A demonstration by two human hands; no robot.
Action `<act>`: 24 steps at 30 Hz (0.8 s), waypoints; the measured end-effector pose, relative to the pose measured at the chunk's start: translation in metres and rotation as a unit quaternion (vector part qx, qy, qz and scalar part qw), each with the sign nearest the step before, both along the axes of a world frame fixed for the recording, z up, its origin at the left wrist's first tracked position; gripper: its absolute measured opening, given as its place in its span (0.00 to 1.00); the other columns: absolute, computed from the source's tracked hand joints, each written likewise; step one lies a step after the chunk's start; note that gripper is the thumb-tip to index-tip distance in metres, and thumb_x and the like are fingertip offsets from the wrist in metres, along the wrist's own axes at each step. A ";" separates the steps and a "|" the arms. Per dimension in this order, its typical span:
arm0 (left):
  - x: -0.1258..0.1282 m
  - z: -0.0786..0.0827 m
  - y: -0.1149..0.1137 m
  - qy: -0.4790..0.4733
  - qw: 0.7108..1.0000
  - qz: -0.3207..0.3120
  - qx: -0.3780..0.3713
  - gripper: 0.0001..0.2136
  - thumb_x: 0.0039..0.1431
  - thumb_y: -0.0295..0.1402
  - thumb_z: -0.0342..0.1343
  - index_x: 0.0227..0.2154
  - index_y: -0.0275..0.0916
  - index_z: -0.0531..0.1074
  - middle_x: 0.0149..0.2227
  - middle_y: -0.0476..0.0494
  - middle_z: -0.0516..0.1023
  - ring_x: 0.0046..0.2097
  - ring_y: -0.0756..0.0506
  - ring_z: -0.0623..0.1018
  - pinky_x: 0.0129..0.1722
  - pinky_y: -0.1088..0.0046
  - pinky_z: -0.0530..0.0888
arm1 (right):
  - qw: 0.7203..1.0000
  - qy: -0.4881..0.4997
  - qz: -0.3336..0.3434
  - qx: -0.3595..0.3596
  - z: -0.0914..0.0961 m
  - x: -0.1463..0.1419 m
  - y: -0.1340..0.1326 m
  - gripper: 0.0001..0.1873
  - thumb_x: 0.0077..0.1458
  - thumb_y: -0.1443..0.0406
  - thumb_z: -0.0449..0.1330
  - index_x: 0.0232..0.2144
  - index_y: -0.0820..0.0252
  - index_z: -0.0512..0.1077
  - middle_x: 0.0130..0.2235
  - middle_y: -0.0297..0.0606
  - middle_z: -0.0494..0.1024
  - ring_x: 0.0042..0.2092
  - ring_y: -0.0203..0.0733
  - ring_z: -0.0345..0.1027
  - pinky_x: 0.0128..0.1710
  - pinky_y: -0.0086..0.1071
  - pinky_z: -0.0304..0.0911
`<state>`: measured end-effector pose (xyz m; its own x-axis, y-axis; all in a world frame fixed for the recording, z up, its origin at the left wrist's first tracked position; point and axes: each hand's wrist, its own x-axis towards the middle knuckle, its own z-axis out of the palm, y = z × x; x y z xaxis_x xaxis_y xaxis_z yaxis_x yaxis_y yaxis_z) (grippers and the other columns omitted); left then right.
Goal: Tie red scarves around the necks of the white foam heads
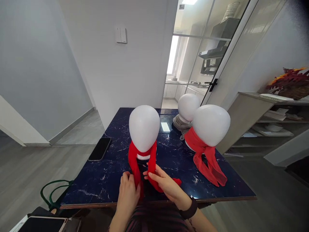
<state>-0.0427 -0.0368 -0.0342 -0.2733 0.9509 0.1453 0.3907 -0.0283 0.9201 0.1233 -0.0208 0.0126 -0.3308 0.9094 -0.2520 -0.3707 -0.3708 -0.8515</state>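
Note:
A smooth white mannequin head (144, 128) stands at the table's middle, with a red scarf (133, 158) draped round its neck and both ends hanging toward me. My left hand (128, 190) is closed on the hanging left end, its fingers curled and partly hidden. Around the right end my right hand (167, 185) is closed, thumb in front and fingers behind the cloth. The tip of that end lies on the table beyond my right wrist. To the right, another white mannequin head (211, 124) wears a knotted sheer red scarf (205, 158).
A third white head (188, 107) with a grey scarf (180, 124) stands behind. On the left of the dark blue marbled table (96, 183) lies a black phone (99, 149). A shelf unit (256, 109) stands at right, beside a glass door. A device (43, 224) sits at lower left.

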 end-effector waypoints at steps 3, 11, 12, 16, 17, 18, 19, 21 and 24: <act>-0.007 0.010 0.005 -0.106 0.993 -0.032 -0.041 0.06 0.40 0.26 0.63 0.22 0.40 0.71 0.32 0.43 0.70 0.36 0.41 0.71 0.42 0.65 0.69 | 1.000 -0.024 0.007 0.017 -0.001 0.002 -0.006 0.27 0.46 0.58 0.67 0.49 0.53 0.68 0.41 0.35 0.77 0.41 0.38 0.73 0.47 0.33 0.62; -0.018 0.052 0.007 -0.532 0.823 0.018 -0.198 0.13 0.55 0.27 0.52 0.44 0.36 0.72 0.35 0.39 0.79 0.26 0.49 0.77 0.23 0.76 0.74 | 0.993 0.090 -0.042 -0.061 0.003 -0.008 -0.013 0.23 0.40 0.59 0.70 0.40 0.59 0.71 0.42 0.40 0.77 0.43 0.42 0.73 0.42 0.33 0.65; -0.016 0.056 0.005 -0.556 0.800 0.015 -0.224 0.13 0.56 0.27 0.51 0.44 0.35 0.72 0.35 0.38 0.80 0.25 0.50 0.77 0.23 0.76 0.75 | 0.992 0.095 -0.050 -0.065 0.003 -0.010 -0.013 0.23 0.39 0.58 0.71 0.38 0.60 0.71 0.41 0.40 0.78 0.42 0.42 0.73 0.42 0.33 0.65; -0.005 0.067 -0.002 -0.564 0.788 0.008 -0.248 0.11 0.57 0.26 0.51 0.41 0.33 0.75 0.36 0.36 0.80 0.26 0.48 0.79 0.25 0.75 0.76 | 0.990 0.101 -0.073 -0.061 -0.006 -0.021 -0.012 0.22 0.38 0.56 0.71 0.36 0.59 0.73 0.36 0.38 0.78 0.39 0.40 0.73 0.40 0.31 0.64; -0.002 0.069 -0.004 -0.552 0.800 0.005 -0.237 0.11 0.57 0.26 0.52 0.41 0.32 0.75 0.37 0.36 0.80 0.28 0.47 0.79 0.25 0.74 0.76 | 0.991 0.098 -0.079 -0.053 -0.008 -0.023 -0.012 0.22 0.39 0.55 0.70 0.36 0.59 0.73 0.36 0.37 0.78 0.39 0.39 0.72 0.40 0.30 0.64; 0.001 0.070 -0.005 -0.538 0.812 0.004 -0.225 0.10 0.57 0.26 0.53 0.40 0.32 0.76 0.37 0.35 0.80 0.29 0.47 0.79 0.26 0.74 0.76 | 0.991 0.093 -0.082 -0.041 -0.010 -0.025 -0.012 0.21 0.40 0.55 0.70 0.36 0.59 0.74 0.36 0.37 0.78 0.39 0.39 0.72 0.41 0.30 0.64; 0.003 0.070 -0.005 -0.525 0.824 0.008 -0.213 0.09 0.56 0.27 0.54 0.39 0.32 0.76 0.37 0.35 0.80 0.31 0.46 0.80 0.28 0.73 0.77 | 0.993 0.085 -0.083 -0.028 -0.012 -0.027 -0.011 0.21 0.41 0.55 0.69 0.37 0.59 0.74 0.36 0.37 0.78 0.39 0.39 0.71 0.42 0.30 0.63; 0.006 0.069 -0.003 -0.501 0.843 0.018 -0.196 0.08 0.54 0.27 0.57 0.36 0.33 0.77 0.37 0.37 0.80 0.34 0.44 0.80 0.32 0.72 0.77 | 0.995 0.056 -0.080 0.000 -0.013 -0.030 -0.011 0.20 0.43 0.54 0.68 0.37 0.59 0.75 0.36 0.37 0.78 0.40 0.40 0.70 0.43 0.31 0.63; 0.007 0.063 0.003 -0.480 0.857 0.014 -0.186 0.06 0.52 0.28 0.60 0.34 0.34 0.77 0.37 0.39 0.80 0.41 0.43 0.79 0.39 0.71 0.76 | 0.995 0.001 -0.090 0.035 -0.012 -0.033 -0.009 0.17 0.45 0.54 0.66 0.34 0.59 0.76 0.36 0.37 0.78 0.41 0.41 0.69 0.43 0.32 0.63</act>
